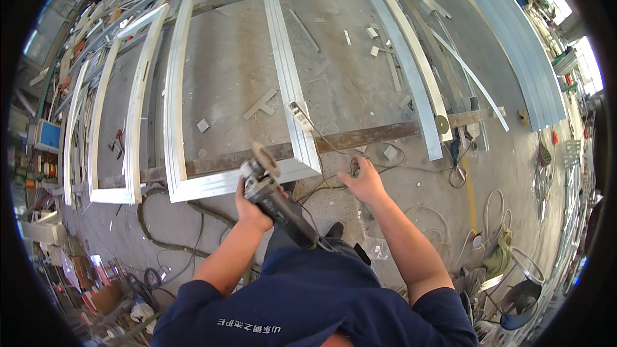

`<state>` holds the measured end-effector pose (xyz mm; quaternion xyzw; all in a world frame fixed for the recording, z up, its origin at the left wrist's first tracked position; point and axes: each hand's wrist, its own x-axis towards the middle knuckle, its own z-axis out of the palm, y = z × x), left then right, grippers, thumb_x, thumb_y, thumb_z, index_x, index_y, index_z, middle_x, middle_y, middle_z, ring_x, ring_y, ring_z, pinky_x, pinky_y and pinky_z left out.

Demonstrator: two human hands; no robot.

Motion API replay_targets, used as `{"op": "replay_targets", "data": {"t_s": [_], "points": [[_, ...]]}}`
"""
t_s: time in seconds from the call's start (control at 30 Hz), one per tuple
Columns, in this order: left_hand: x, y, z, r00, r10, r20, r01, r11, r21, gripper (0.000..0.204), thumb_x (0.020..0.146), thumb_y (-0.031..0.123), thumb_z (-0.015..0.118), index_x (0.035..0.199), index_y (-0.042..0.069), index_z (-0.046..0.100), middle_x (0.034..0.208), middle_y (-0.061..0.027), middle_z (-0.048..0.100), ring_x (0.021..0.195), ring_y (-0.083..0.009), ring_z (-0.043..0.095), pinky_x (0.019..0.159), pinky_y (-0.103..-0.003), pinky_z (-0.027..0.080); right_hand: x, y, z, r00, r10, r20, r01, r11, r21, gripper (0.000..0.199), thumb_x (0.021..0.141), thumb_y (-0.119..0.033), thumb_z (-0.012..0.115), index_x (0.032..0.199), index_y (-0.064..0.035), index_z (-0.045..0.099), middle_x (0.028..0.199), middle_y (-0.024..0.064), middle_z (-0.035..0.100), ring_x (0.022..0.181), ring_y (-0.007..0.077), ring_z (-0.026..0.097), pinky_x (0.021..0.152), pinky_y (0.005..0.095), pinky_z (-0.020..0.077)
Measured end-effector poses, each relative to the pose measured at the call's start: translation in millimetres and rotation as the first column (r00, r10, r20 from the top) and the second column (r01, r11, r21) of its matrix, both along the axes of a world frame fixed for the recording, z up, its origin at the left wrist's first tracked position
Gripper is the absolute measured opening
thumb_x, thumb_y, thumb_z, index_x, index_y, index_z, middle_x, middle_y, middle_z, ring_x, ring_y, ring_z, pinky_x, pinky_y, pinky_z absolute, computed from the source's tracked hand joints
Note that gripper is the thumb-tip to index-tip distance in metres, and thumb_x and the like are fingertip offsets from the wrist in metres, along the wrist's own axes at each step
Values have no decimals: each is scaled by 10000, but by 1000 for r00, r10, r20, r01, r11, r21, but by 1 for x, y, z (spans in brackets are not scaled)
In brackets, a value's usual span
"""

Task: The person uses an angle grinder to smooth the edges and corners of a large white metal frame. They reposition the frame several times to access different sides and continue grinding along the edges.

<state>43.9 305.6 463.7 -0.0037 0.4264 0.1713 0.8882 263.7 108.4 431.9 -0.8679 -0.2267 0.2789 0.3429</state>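
Observation:
My left hand (252, 209) is wrapped round the head end of a dark angle grinder (279, 211). The grinder slants up to the left, with its disc (266, 159) over the near rail of a white metal frame (241, 178). My right hand (364, 181) hovers to the right of the frame's near right corner, thumb and fingers apart. A dark cord passes behind its fingertips; whether they touch it I cannot make out. A white power strip (300, 115) rests on the frame's right rail, its cord trailing toward my right hand.
A brown steel beam (379, 133) supports the frame. Smaller white frames (132, 122) stand to the left, and long metal profiles (411, 64) lie to the right. Hoses (151, 228) and loose cables (443, 215) cross the floor. A bucket (520, 302) sits at the lower right.

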Motion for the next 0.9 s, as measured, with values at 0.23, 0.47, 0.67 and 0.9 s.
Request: {"op": "replay_targets", "data": {"t_s": [0.23,0.47,0.67,0.9], "points": [[-23,101,-92,928,48,-370,-139,965,-224,744,977,711,327,1116,53,645,920,-225,663,838,-385,620,823,-518,515,46,124,-140,997,30,-69,-47,963,-266,857,782,-384,829,1452,18,475,1413,258,538,1289,402,559,1066,449,474],[-44,158,-133,930,-73,-361,-9,975,-222,774,975,703,267,1169,44,624,925,-224,662,863,-392,618,829,-526,512,79,262,-279,995,-44,89,66,964,-256,840,749,-284,864,1445,-11,480,1374,219,525,1330,403,485,1091,453,449],[-39,183,-154,912,-112,-395,-23,947,-321,733,946,722,340,1129,75,631,915,-199,652,844,-401,625,844,-556,522,71,227,-324,978,42,203,44,916,-400,657,765,-208,797,1346,-15,557,1318,212,543,1298,418,490,1095,459,433],[12,183,-160,883,-345,-317,275,930,-244,713,975,669,310,1158,57,624,895,-229,649,873,-435,620,850,-555,509,-2,43,-308,862,-503,62,478,768,-425,688,673,-235,849,1264,34,619,1420,252,530,1299,387,547,1070,468,469]]}}
